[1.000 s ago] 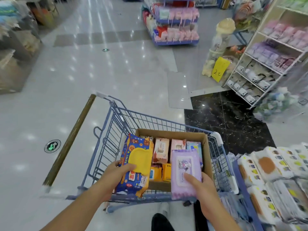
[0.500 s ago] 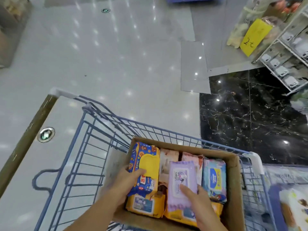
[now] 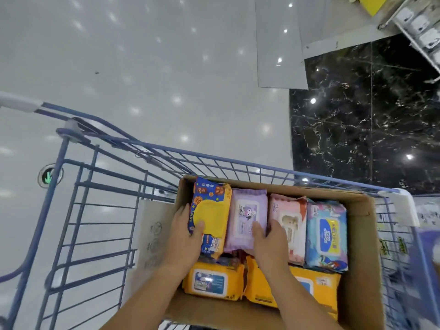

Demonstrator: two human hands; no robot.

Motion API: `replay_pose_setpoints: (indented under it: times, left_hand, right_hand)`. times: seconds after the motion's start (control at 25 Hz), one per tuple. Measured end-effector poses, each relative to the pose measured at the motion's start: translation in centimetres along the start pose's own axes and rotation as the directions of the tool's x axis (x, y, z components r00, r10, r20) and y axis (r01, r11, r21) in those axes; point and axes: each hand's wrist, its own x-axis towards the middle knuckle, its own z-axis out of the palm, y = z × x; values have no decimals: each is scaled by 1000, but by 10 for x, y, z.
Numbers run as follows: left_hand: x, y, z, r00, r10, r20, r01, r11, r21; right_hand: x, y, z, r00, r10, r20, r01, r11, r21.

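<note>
A brown cardboard box (image 3: 364, 236) sits inside a blue wire shopping cart (image 3: 100, 210). It holds several wet-wipe packs. My left hand (image 3: 183, 244) grips a blue and orange pack with a yellow lid (image 3: 210, 210) at the box's far left, thumb on the lid. My right hand (image 3: 269, 244) holds a purple pack (image 3: 246, 217) right beside it, thumb on its front. A pink pack (image 3: 288, 222) and a light blue pack (image 3: 326, 234) stand to the right. Two yellow packs (image 3: 214, 282) lie nearer to me.
The cart stands on a glossy pale floor (image 3: 142, 67) with a black marble patch (image 3: 369, 110) at the right. A shelf rack corner (image 3: 421, 36) shows at the top right. Blurred stocked shelving (image 3: 426, 258) lies just right of the cart.
Both hands have lowered the two packs from above the cart into the box, and now they stand side by side in its far row. The camera has tilted down and closer.
</note>
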Motion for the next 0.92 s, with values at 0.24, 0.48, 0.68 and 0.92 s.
replay_pose_setpoints:
  times: [0.24, 0.48, 0.68, 0.92]
  left_hand:
    - [-38, 44, -20, 1000, 6, 13, -7, 999, 45]
    - [-109, 94, -61, 969, -65, 238, 65, 998, 11]
    - [-178, 145, -47, 889, 166, 427, -201, 979, 37]
    - [-304, 205, 11, 569, 354, 742, -461, 885, -68]
  right_hand:
    - [-35, -45, -47, 998, -36, 60, 39, 998, -56]
    - [-120, -55, -137, 985, 38, 170, -64, 987, 145]
    - [-229, -34, -198, 998, 51, 33, -61, 886, 460]
    - [-376, 23, -249, 935, 129, -330, 141, 717, 682]
